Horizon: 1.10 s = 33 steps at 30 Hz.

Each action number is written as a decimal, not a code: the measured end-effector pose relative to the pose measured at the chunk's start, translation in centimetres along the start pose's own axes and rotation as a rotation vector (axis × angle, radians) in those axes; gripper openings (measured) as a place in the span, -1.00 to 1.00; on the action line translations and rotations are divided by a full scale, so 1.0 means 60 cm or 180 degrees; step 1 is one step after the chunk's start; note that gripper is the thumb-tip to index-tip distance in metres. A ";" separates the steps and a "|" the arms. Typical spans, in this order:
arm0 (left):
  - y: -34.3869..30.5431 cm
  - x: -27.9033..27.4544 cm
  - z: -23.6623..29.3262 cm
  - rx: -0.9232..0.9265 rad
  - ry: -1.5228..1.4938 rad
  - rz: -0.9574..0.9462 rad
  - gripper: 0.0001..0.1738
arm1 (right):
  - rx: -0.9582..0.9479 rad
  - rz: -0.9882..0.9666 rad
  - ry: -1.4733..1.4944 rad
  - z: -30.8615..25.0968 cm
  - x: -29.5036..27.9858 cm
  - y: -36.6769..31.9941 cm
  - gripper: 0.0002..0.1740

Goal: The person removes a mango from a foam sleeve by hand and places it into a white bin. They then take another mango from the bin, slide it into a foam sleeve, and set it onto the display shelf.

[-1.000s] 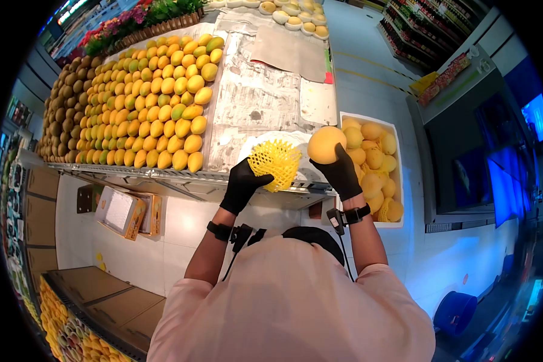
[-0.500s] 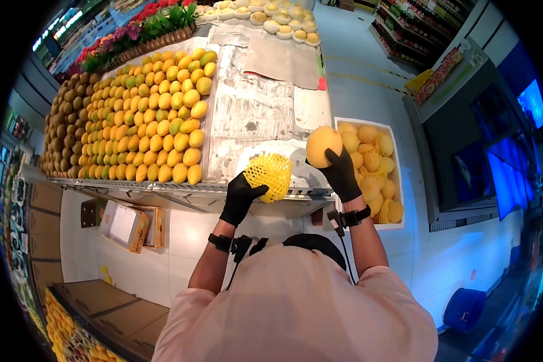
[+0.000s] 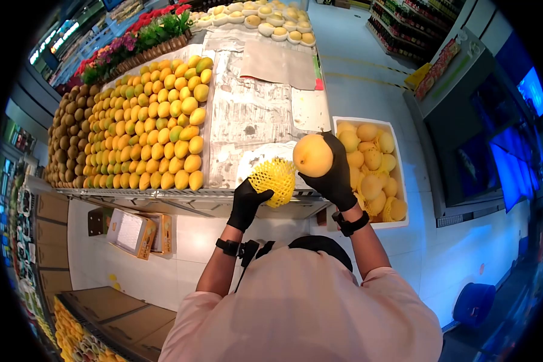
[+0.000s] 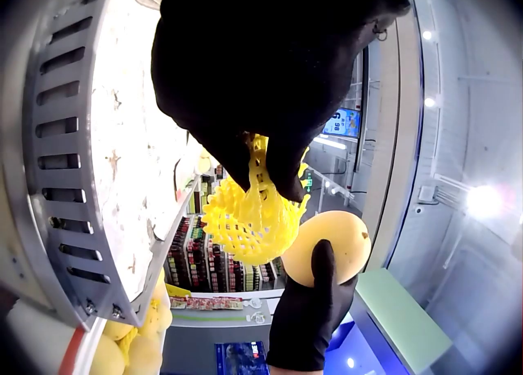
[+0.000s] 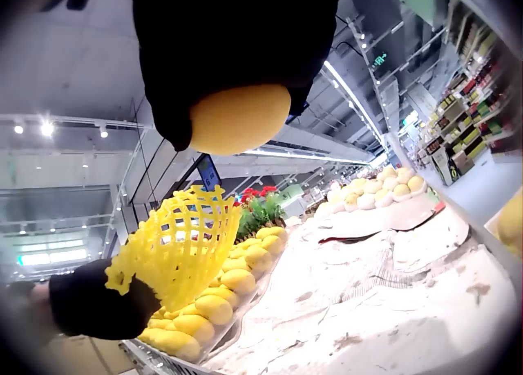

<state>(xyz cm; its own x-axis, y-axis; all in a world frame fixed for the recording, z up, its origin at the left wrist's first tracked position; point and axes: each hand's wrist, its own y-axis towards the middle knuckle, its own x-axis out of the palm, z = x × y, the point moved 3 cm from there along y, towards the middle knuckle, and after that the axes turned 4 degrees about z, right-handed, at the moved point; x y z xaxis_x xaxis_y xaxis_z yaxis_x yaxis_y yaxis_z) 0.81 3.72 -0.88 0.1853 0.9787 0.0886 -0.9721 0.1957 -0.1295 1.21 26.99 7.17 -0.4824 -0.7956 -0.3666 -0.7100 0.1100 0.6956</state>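
Holding a smooth round yellow fruit [image 3: 313, 155] and a yellow foam mesh sleeve [image 3: 272, 183] at the display stand's front edge

From the head view, stained whitish sheeting [image 3: 253, 108] covers the middle of the stand, with a flat grey-brown sheet [image 3: 280, 63] lying farther back. Rows of oval yellow-green fruit [image 3: 145, 133] border the sheeting on the left. Across the pale tiled floor [image 3: 362, 84], on the right, stands a dark grey cabinet [image 3: 458, 120]. The black-gloved left hand [image 3: 247, 204] pinches the sleeve where it overlaps the front edge. The black-gloved right hand [image 3: 338, 178] is curled round the fruit, just beside a white box [image 3: 398, 205] of yellow fruit. That box sits close against the stand's right side; a strip of floor separates it from the cabinet, and more floor lies between the stand and the person's body.

In the left wrist view, the left thumb and fingers nearly meet, with the mesh drawn between them. The right thumb lies across the fruit. A slotted grey metal rail [image 4: 61, 130] edges the sheeting.

In the right wrist view, a gap shows between fruit and sleeve. The right fingers spread only as wide as the fruit they clasp; their inner side is too dark to tell. The sheeting stretches back under a ceiling with strip lights [image 5: 351, 91].
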 end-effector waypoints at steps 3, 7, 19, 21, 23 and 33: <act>-0.001 -0.001 -0.003 0.0022 -0.0041 0.0028 -0.59 | -0.0007 0.0055 0.0031 -0.002 -0.001 -0.001 -0.03; 0.000 -0.001 -0.011 -0.0118 0.0002 0.0082 -0.60 | 0.0769 -0.0017 0.0787 0.030 -0.008 -0.009 -0.03; -0.007 0.009 -0.035 -0.0242 -0.0111 0.0395 -0.74 | 0.2080 -0.0462 0.2597 0.064 -0.029 -0.017 -0.35; -0.007 0.015 -0.034 -0.0260 -0.0296 0.0490 -0.74 | 0.1249 -0.0617 0.0848 0.070 -0.039 -0.018 -0.30; -0.008 0.020 -0.032 -0.0305 -0.0385 0.0531 -0.73 | 0.1028 -0.0595 0.0323 0.075 -0.050 -0.019 -0.38; 0.004 0.052 -0.055 -0.0204 -0.0312 0.0426 -0.63 | 0.1531 -0.0684 0.1004 0.094 -0.125 -0.040 -0.40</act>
<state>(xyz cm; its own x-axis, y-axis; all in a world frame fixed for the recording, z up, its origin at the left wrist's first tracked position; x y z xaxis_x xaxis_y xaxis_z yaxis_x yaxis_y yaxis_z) 1.64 7.03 -3.86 0.0370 0.9861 0.1619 -0.9754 0.0709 -0.2090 3.64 36.03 4.72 -0.1798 -0.9597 -0.2160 -0.9620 0.1257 0.2426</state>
